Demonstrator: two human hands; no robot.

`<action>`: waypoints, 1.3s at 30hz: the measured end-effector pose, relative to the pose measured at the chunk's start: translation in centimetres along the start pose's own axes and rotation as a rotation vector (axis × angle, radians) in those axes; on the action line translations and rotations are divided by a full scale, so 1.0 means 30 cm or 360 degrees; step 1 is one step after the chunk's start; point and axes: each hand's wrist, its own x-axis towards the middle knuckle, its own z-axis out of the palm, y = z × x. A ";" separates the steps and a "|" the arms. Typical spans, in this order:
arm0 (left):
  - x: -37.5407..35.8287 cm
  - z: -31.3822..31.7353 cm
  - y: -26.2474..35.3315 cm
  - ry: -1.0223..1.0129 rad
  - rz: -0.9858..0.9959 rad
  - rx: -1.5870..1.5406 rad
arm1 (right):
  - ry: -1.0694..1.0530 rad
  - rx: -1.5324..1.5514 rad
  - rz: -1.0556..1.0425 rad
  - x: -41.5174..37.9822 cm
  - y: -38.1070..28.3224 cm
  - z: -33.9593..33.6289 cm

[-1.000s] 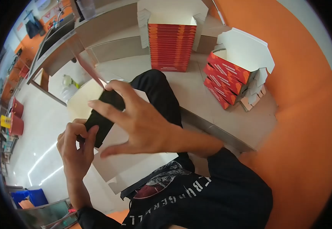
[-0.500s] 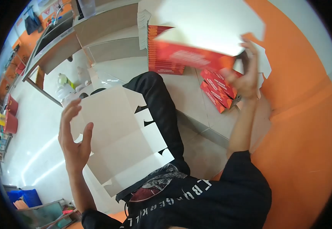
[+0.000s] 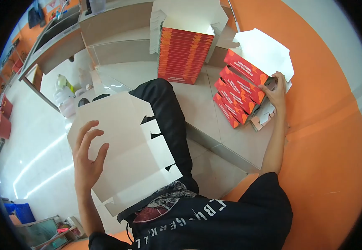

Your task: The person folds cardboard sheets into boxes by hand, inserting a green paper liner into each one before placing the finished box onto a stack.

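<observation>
A flat, unfolded white cardboard box blank (image 3: 122,141) with cut tabs lies across my lap. My left hand (image 3: 88,156) hovers over its left side, empty, with fingers curved and apart. Off to the right, my right hand (image 3: 276,93) grips the near right corner of a folded red and white cardboard box (image 3: 247,66), its white lid standing open. That box sits on a short, uneven stack of similar red boxes (image 3: 234,100) on the tiled step. My right fingertips are partly hidden at the box corner.
A tall stack of red boxes (image 3: 185,56) with open white lids stands ahead of my knee. An orange wall (image 3: 326,146) rises on the right. Plastic bottles (image 3: 65,83) stand on the floor to the left, near a metal sink counter (image 3: 56,46).
My right hand has carried the folded box rightward and down, from in front of the tall stack onto the short stack. My left hand has moved slightly inward over the blank.
</observation>
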 end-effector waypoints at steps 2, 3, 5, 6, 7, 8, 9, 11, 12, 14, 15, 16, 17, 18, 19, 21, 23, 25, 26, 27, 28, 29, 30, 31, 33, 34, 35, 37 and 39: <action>-0.006 -0.009 -0.007 -0.0005 -0.0029 -0.0024 | -0.0045 0.0116 0.0102 -0.003 -0.010 -0.021; -0.008 -0.011 -0.011 -0.0010 -0.0041 -0.0036 | -0.0069 0.0244 0.0190 -0.002 -0.020 -0.023; -0.016 -0.008 -0.025 -0.0016 -0.0059 -0.0067 | -0.0067 0.0359 0.0272 0.002 -0.014 -0.023; -0.020 -0.005 -0.031 -0.0020 -0.0073 -0.0082 | -0.0052 0.0345 0.0268 0.011 -0.011 -0.020; -0.024 0.000 -0.035 -0.0003 -0.0045 -0.0067 | -0.0037 0.0334 0.0264 0.015 -0.010 -0.017; -0.027 0.003 -0.038 0.0014 -0.0015 -0.0054 | 0.0008 0.0334 0.0208 0.012 -0.015 -0.014; -0.030 0.005 -0.041 0.0033 0.0015 -0.0042 | -0.0020 0.0289 0.0194 0.008 -0.014 -0.013; -0.035 0.007 -0.049 0.0002 0.0020 -0.0035 | -0.0077 0.0202 0.0165 0.001 -0.008 -0.005; -0.033 0.006 -0.048 -0.0005 0.0020 -0.0035 | -0.0128 0.0160 0.0250 0.009 -0.004 -0.012; -0.034 0.002 -0.043 -0.0025 -0.0005 -0.0064 | -0.0229 0.0076 0.0423 0.015 0.001 -0.040; -0.036 0.001 -0.042 -0.0038 -0.0012 -0.0077 | -0.0212 0.0061 0.0391 0.023 -0.003 -0.051; -0.038 0.001 -0.043 -0.0037 -0.0015 -0.0083 | -0.0196 0.0046 0.0361 0.036 -0.011 -0.062; -0.042 0.002 -0.047 -0.0041 -0.0021 -0.0088 | -0.0185 0.0031 0.0333 0.041 -0.016 -0.068; -0.046 0.003 -0.049 -0.0045 -0.0029 -0.0093 | -0.0140 0.0022 0.0275 0.039 -0.017 -0.068; -0.050 0.004 -0.048 -0.0045 -0.0034 -0.0102 | -0.0094 0.0013 0.0214 0.039 -0.020 -0.066; -0.055 0.007 -0.047 -0.0038 -0.0040 -0.0120 | -0.0105 -0.0040 0.0175 0.032 -0.017 -0.060; -0.056 0.012 -0.049 -0.0047 -0.0050 -0.0129 | -0.0219 -0.0130 0.0224 0.019 0.000 -0.043; -0.058 0.012 -0.051 -0.0051 -0.0048 -0.0142 | -0.0226 -0.0179 0.0134 0.019 0.014 -0.045; -0.057 0.010 -0.052 -0.0055 -0.0046 -0.0151 | -0.0234 -0.0205 0.0089 0.022 0.019 -0.046; -0.056 0.008 -0.053 -0.0061 -0.0043 -0.0160 | -0.0360 -0.0108 0.0222 0.021 0.005 -0.051; -0.057 0.007 -0.056 -0.0059 -0.0043 -0.0162 | -0.0483 -0.0011 0.0358 0.013 -0.027 -0.061; -0.058 0.006 -0.059 -0.0058 -0.0041 -0.0164 | -0.0604 0.0087 0.0495 0.006 -0.061 -0.072; -0.058 0.004 -0.060 -0.0057 -0.0041 -0.0167 | -0.0785 0.0028 0.0557 0.008 -0.094 -0.083; -0.057 0.001 -0.059 -0.0048 -0.0045 -0.0166 | -0.0849 0.0058 0.0565 0.006 -0.096 -0.079; -0.058 -0.007 -0.054 -0.0029 -0.0059 -0.0164 | -0.0984 0.0118 0.0577 0.002 -0.100 -0.071; -0.061 -0.011 -0.055 -0.0024 -0.0079 -0.0196 | -0.0943 0.0096 0.0567 0.006 -0.107 -0.077; -0.065 -0.017 -0.057 -0.0021 -0.0102 -0.0228 | -0.0905 0.0074 0.0557 0.012 -0.119 -0.090; -0.079 -0.027 -0.048 -0.0022 -0.0095 -0.0261 | -0.0748 0.0021 0.0462 0.005 -0.139 -0.104; -0.093 -0.034 -0.019 -0.0020 -0.0032 -0.0272 | -0.0502 -0.0044 0.0282 -0.018 -0.157 -0.115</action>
